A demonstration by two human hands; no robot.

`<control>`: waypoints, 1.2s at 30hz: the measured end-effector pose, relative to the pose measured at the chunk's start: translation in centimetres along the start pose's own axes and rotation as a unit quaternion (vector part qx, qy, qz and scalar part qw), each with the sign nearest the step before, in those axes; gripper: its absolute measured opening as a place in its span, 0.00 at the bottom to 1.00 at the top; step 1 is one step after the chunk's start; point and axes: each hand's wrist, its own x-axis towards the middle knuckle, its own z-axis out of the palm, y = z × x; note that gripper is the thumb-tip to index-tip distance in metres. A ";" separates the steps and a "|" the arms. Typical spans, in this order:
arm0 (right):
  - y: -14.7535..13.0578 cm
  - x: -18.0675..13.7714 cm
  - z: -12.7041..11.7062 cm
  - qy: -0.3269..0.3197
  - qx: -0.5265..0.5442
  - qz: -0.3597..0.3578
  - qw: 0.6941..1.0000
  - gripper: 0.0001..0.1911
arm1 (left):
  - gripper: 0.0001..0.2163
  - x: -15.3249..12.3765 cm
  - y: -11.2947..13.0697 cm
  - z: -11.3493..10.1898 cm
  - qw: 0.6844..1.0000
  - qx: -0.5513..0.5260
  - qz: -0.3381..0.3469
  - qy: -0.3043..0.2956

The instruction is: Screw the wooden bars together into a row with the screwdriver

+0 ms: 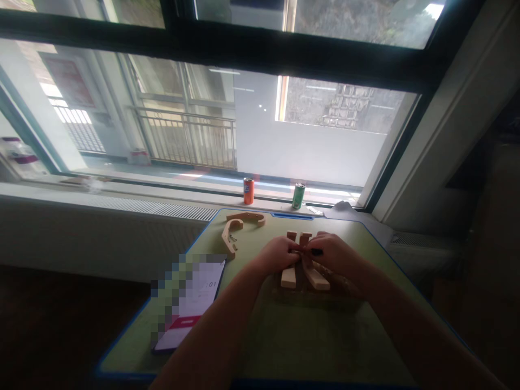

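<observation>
Far left on the green, blue-edged tabletop [309, 336]: a phone [190, 306] lying flat, screen up. Part of the screen is pixelated; only "01" reads, above a red band near the bottom edge. Next right, toward the back edge: two curved wooden pieces [238, 230], light unfinished wood, lying flat, ends meeting in a rough arch, well apart from the hands. Behind that, an orange can [248, 190] upright on the windowsill [170, 192], label too small to read, no brand legible. Centre: left hand [278, 254], fingers closed and pinched on the wooden slats [289, 276] where they cross. The slats are mid-tabletop, between the two hands; lower ends splay toward the person and rest on the surface, upper ends stick out past the fingers toward the window. How the slats join is hidden under the fingers. Right hand [331, 254] is just beside the left, fingertips touching it, also closed on the same slats, with one dark nail showing. Back right of the orange can: a green can [298, 196], upright on the windowsill, label unreadable. Lighting is dim on the tabletop, bright outside.
</observation>
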 end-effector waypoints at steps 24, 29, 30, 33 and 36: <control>-1.3 1.2 -7.8 0.136 0.147 0.099 0.975 0.12 | 0.13 -0.1 0.6 -0.2 0.998 0.048 -0.012 0.036; -0.7 0.5 -8.0 0.099 0.147 0.094 0.980 0.13 | 0.12 -0.3 1.8 -0.4 0.996 0.043 -0.010 0.073; -0.5 0.6 -7.9 0.096 0.147 0.089 0.980 0.13 | 0.13 -0.2 1.9 -0.4 0.997 0.039 -0.001 0.069; 0.1 0.8 -7.8 0.106 0.118 0.067 0.985 0.09 | 0.15 0.1 2.0 -0.4 0.997 0.041 0.015 0.060; 0.5 1.0 -7.7 0.125 0.088 0.058 0.987 0.08 | 0.15 0.6 1.6 -0.1 0.996 0.058 0.008 0.062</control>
